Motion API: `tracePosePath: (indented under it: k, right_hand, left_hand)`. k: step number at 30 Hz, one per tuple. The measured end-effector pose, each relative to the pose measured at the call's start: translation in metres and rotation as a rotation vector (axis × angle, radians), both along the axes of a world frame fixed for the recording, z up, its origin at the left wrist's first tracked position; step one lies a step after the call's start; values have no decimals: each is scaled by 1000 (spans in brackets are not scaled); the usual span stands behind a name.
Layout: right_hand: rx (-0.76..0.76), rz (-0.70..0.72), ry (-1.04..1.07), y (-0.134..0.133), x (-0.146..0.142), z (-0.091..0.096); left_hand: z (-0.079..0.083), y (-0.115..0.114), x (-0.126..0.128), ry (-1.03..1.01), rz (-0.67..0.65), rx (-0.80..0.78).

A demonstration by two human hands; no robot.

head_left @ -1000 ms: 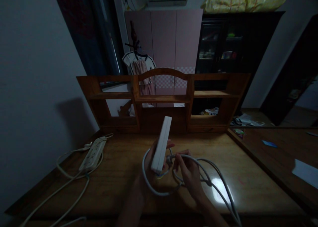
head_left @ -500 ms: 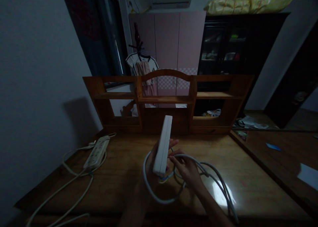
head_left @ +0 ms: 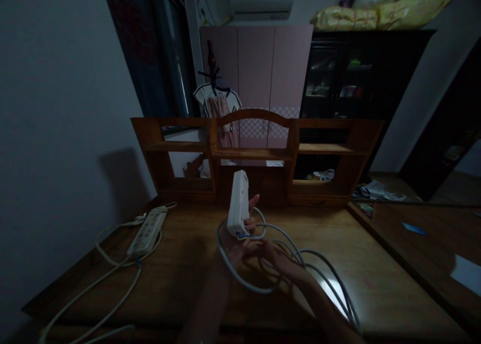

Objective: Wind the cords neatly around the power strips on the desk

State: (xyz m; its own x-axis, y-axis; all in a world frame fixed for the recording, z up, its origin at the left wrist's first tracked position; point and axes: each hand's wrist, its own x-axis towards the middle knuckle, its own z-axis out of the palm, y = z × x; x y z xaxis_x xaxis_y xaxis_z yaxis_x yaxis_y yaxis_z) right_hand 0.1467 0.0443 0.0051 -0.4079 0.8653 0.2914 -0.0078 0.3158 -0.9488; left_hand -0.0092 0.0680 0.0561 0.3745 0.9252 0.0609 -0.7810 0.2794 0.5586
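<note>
Power strip (head_left: pixel 238 203) upright in left grip (head_left: pixel 240 238).

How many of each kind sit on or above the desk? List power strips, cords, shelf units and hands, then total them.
Power strips: 2, one held upright, one lying flat on the desk
Cords: 2, one looped by the hands, one from the flat strip
Shelf units: 1
Hands: 2, left hand, right hand
Total: 7
</note>
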Motion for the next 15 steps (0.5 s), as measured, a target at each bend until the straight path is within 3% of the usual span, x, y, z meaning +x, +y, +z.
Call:
tracePosePath:
  k: [2,4,9,13,15]
  right_hand:
    - [-65,263,-84,-5,4,-4]
    - [-48,294,-220,-12,8,-9]
    - [164,-122,-524,-51,18,-21]
    - [468,-344,-470,-86,37,-29]
    - [471,-513,-461,-88,49,-26]
  left_hand:
    - [3,6,-4,-31,-24,1]
    - [6,11,-9,-60,-45,1]
    - [6,17,-24,-76,-57,11]
    - [0,18,-29,-81,-69,11]
    - [-3,16,-26,-100,-82,10]
